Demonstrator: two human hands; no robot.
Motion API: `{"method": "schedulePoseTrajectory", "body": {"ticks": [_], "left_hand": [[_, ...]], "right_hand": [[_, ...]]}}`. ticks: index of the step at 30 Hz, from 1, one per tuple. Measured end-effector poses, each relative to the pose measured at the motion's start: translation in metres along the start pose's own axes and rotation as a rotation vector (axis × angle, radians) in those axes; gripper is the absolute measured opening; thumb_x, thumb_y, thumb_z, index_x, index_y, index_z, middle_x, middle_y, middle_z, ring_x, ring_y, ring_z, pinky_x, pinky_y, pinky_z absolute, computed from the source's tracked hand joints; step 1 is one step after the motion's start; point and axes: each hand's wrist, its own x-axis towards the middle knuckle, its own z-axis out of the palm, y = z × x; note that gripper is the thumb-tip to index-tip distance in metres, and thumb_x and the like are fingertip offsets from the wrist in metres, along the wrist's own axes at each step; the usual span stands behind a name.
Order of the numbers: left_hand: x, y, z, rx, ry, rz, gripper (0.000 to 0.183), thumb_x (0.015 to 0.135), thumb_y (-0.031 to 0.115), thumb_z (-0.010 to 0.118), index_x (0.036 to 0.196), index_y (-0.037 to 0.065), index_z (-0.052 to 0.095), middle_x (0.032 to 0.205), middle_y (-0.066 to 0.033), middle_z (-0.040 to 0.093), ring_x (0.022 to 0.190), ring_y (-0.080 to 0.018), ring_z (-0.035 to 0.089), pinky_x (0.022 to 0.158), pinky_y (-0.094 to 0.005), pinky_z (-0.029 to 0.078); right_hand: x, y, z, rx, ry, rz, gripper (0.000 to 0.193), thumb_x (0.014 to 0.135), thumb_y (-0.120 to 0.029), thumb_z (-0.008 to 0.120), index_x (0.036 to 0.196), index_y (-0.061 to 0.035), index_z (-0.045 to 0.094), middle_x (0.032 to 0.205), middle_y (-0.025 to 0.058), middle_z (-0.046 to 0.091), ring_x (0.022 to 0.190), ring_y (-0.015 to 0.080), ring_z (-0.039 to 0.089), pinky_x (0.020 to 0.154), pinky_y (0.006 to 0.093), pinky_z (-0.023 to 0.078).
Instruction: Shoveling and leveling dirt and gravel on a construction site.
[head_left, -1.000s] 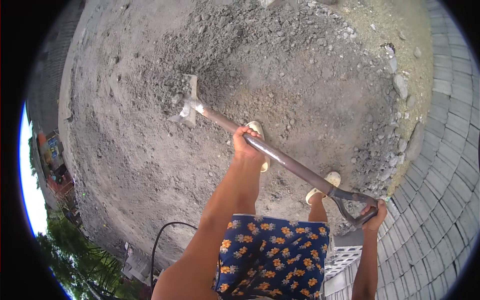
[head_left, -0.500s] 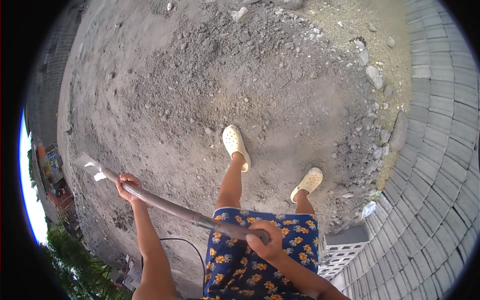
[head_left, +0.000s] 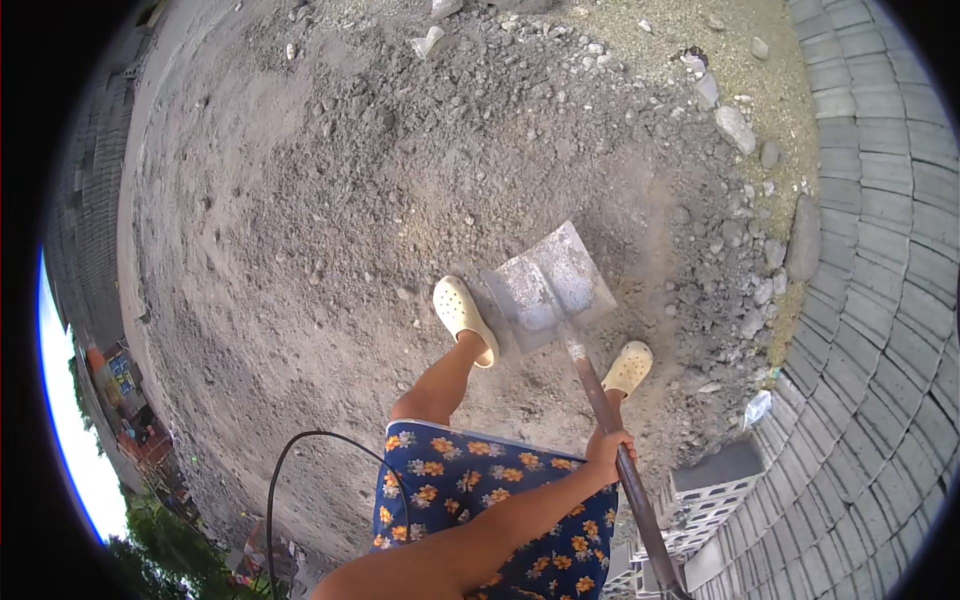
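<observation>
Square-bladed shovel [head_left: 592, 385], brown shaft: blade angled above bare earth [head_left: 300, 200], between two cream perforated clogs [head_left: 462, 312]; contact with the ground cannot be told. Left hand [head_left: 610, 456]: fist closed round the mid-shaft. Right hand: out of view, state cannot be told. Patterned blue shorts [head_left: 450, 470], orange flowers. Along the earth's right edge: loose stones [head_left: 736, 130], stacked grey blocks [head_left: 860, 300].

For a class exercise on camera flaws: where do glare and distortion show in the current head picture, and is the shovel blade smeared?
Head view: sky at left is washed out white, blue-fringed; grey blocks at right run in bowed rows, corners black; the shovel blade shows distinct worn patches, without obvious smear.
</observation>
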Motion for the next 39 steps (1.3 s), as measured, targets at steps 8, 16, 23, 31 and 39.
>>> {"method": "schedulePoseTrajectory", "body": {"ticks": [8, 16, 23, 31, 39], "left_hand": [[0.010, 0.326, 0.098, 0.383, 0.184, 0.362, 0.014, 0.064, 0.014, 0.052, 0.057, 0.010, 0.041, 0.050, -0.0031, 0.041, 0.045, -0.0163, 0.042, 0.047, -0.0317, 0.040], [0.022, 0.391, 0.145, 0.334, 0.013, 0.546, 0.017, 0.069, 0.012, 0.053, 0.057, 0.010, 0.041, 0.051, -0.0025, 0.043, 0.047, -0.0155, 0.043, 0.050, -0.0317, 0.042], [-0.003, 0.365, 0.129, 0.204, -0.172, 0.561, 0.017, 0.068, 0.012, 0.054, 0.058, 0.010, 0.041, 0.051, -0.0013, 0.042, 0.047, -0.0147, 0.043, 0.052, -0.0310, 0.042], [-0.120, 0.334, -0.013, -0.217, -0.482, 0.691, 0.012, 0.068, 0.010, 0.052, 0.061, 0.010, 0.043, 0.056, 0.0020, 0.042, 0.052, -0.0112, 0.042, 0.055, -0.0269, 0.040], [-0.337, 0.322, -0.307, -0.702, -0.604, 1.250, 0.012, 0.067, 0.008, 0.053, 0.064, 0.008, 0.041, 0.055, 0.0019, 0.044, 0.048, -0.0086, 0.043, 0.048, -0.0231, 0.041]], "right_hand": [[-0.046, 0.060, 0.316, 0.151, -0.236, 0.263, 0.036, 0.070, -0.048, 0.045, 0.057, -0.0147, 0.040, 0.043, 0.0004, 0.039, 0.036, 0.0167, 0.038, 0.036, 0.0299, 0.032], [-0.035, 0.041, 0.419, 0.197, -0.396, 0.116, 0.035, 0.075, -0.045, 0.045, 0.057, -0.0141, 0.040, 0.045, 0.0003, 0.041, 0.036, 0.0145, 0.040, 0.036, 0.0275, 0.033], [-0.050, 0.022, 0.383, 0.182, -0.438, -0.042, 0.036, 0.074, -0.045, 0.047, 0.058, -0.0135, 0.039, 0.045, 0.0007, 0.040, 0.036, 0.0145, 0.040, 0.037, 0.0267, 0.034], [-0.067, 0.012, 0.337, 0.087, -0.684, -0.305, 0.031, 0.076, -0.036, 0.049, 0.065, -0.0067, 0.046, 0.046, 0.0044, 0.044, 0.036, 0.0140, 0.043, 0.036, 0.0249, 0.038], [-0.263, 0.067, 0.353, -0.251, -1.881, -1.281, 0.022, 0.062, -0.023, 0.066, 0.066, -0.0060, 0.051, 0.054, 0.0046, 0.045, 0.047, 0.0190, 0.047, 0.045, 0.0272, 0.037]]}}
